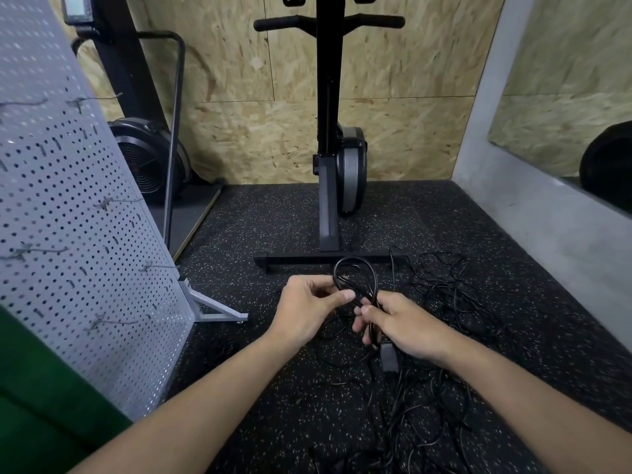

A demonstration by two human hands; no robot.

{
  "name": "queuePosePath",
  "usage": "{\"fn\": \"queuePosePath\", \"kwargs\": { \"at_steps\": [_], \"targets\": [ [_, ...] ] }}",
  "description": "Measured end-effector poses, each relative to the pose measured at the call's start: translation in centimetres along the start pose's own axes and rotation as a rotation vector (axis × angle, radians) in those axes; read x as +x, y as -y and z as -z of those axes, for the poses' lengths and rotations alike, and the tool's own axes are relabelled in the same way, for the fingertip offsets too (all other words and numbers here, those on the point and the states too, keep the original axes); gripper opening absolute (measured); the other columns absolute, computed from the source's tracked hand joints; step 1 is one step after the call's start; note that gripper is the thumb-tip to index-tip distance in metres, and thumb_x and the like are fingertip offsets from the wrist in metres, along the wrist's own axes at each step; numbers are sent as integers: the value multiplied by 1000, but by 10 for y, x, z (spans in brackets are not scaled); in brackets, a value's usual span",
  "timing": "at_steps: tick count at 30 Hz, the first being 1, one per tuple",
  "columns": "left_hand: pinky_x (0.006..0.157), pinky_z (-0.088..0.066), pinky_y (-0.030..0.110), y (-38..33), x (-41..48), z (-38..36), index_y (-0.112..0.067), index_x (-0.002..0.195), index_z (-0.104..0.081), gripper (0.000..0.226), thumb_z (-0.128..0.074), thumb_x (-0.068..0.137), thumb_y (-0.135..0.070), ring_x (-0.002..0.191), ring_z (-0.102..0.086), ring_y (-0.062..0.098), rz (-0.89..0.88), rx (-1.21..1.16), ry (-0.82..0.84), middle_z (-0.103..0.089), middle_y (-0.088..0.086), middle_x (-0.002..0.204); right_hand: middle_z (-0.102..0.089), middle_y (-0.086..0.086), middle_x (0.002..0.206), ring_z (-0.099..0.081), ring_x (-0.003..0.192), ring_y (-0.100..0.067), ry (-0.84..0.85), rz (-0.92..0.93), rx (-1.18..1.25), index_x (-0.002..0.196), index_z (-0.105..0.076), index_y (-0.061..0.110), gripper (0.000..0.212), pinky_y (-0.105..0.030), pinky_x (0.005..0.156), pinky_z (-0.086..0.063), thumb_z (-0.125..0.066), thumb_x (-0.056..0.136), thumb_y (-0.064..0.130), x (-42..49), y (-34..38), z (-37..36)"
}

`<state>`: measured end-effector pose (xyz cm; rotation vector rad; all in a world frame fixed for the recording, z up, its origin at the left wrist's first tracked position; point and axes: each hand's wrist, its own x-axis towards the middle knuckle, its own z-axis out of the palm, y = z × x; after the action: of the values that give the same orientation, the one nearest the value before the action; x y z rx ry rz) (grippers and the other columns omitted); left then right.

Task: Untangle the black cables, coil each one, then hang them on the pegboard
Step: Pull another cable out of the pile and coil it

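Two hands work one cable. Your left hand pinches the loop between thumb and forefinger. Your right hand has its grip closed round the gathered strands just above the plug block. The loop stands up between both hands, mid-scene, just near of the machine base. The other black cables lie tangled on the floor, right and near. Coiling looks barely begun. Keep the right grip firm as anchor and feed slack with the left. Match each turn to this loop and lay turns flat, untwisted. Ease the tail out of the tangle; yanking may tighten knots. The pegboard stands at left.
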<state>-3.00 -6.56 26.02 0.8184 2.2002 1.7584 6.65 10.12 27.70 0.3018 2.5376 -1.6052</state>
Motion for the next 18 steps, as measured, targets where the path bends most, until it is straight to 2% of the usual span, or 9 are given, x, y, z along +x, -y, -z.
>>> {"fn": "queuePosePath", "kwargs": {
  "at_steps": [2, 4, 6, 7, 9, 12, 13, 15, 18],
  "targets": [
    [77, -53, 21, -1, -2, 0, -17, 92, -82, 6, -80, 92, -24, 74, -65, 4, -4, 9, -6, -77, 4, 81, -66, 4, 83, -68, 73, -11, 4, 14, 42, 110, -64, 9, 19, -26, 71, -54, -46, 111, 15, -1, 1, 1],
    [86, -54, 21, -2, -4, -2, -19, 113, -78, 21, -70, 99, -33, 86, -73, 6, 68, -68, 72, -80, 2, 95, -61, 1, 81, -67, 72, -14, -47, 36, 177, 104, -65, 9, 20, -29, 71, -55, -46, 111, 13, -2, 5, 3],
    [98, -55, 32, 3, -6, -3, -26, 130, -69, 35, -53, 106, -46, 110, -72, 11, 217, -164, 282, -78, 0, 115, -60, -2, 81, -66, 69, -15, -113, 44, 360, 101, -62, 8, 20, -32, 71, -55, -45, 111, 15, -3, 12, 7],
    [104, -53, 38, 7, -6, -4, -30, 133, -67, 35, -48, 109, -46, 120, -68, 12, 274, -168, 400, -76, -2, 122, -60, -2, 79, -65, 67, -15, -132, 36, 468, 102, -60, 8, 20, -34, 70, -55, -45, 111, 17, -3, 16, 8],
    [109, -48, 41, 13, -9, -8, -35, 126, -71, 31, -51, 102, -35, 126, -62, 8, 293, -59, 553, -74, -7, 126, -61, 1, 75, -64, 65, -16, -127, 5, 662, 102, -57, 8, 18, -37, 67, -55, -46, 111, 19, -6, 22, 13],
    [106, -47, 47, 21, -12, -17, -28, 111, -76, 21, -59, 99, -29, 104, -63, 16, 172, 207, 595, -72, 10, 117, -61, 1, 72, -64, 64, -19, -123, 39, 685, 102, -57, 8, 19, -42, 78, -58, -49, 110, 23, -9, 26, 19],
    [104, -47, 48, 25, -13, -18, -25, 107, -76, 19, -58, 104, -32, 99, -64, 19, 149, 277, 590, -73, 9, 112, -61, 1, 72, -64, 63, -18, -156, 50, 646, 101, -58, 8, 20, -44, 80, -57, -49, 110, 24, -8, 25, 21],
    [98, -51, 44, 29, -14, -14, -20, 98, -76, 31, -55, 107, -41, 95, -68, 23, 167, 350, 584, -77, -1, 102, -60, -1, 75, -63, 60, -16, -289, 42, 531, 99, -60, 5, 24, -42, 74, -59, -50, 110, 24, -5, 23, 26],
    [63, -48, 35, 26, -10, -2, -12, 98, -71, 38, -55, 106, -45, 60, -59, 18, 205, 300, 530, -80, 1, 91, -67, -6, 82, -64, 60, -17, -483, 4, 180, 101, -64, 6, 21, -34, 62, -59, -53, 109, 22, -4, 11, 36]
  ]
}}
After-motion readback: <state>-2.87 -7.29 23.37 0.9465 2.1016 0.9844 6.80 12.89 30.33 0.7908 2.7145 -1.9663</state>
